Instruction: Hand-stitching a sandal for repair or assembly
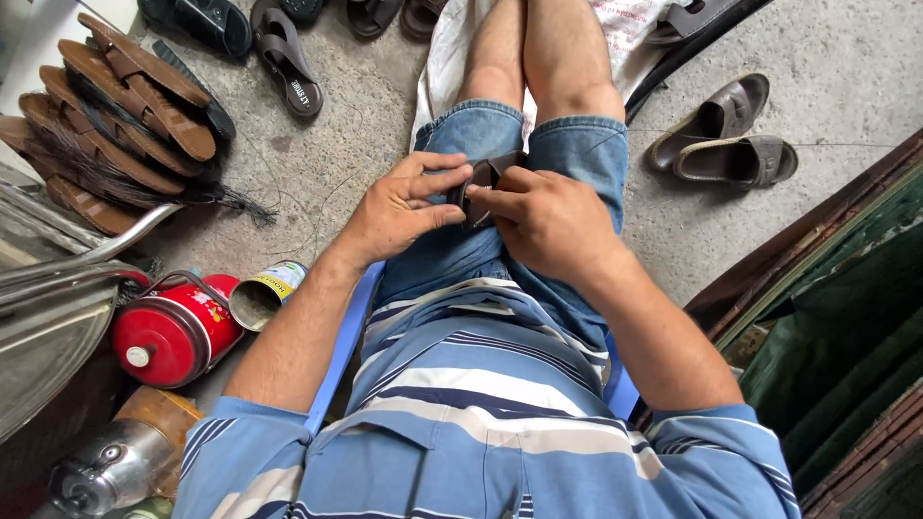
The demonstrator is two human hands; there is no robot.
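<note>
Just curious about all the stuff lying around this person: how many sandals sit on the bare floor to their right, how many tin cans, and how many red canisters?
Brown sandals on the floor to the right: 2
Open tin can: 1
Red canister: 1
Total: 4

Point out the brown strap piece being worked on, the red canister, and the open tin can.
brown strap piece [484, 176], head view, on its exposed top between the hands
red canister [178, 332], head view, on its side wall
open tin can [261, 298], head view, on its rim

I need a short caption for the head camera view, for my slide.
Seated person's left hand and right hand grip a dark brown strap piece over their lap.
</note>
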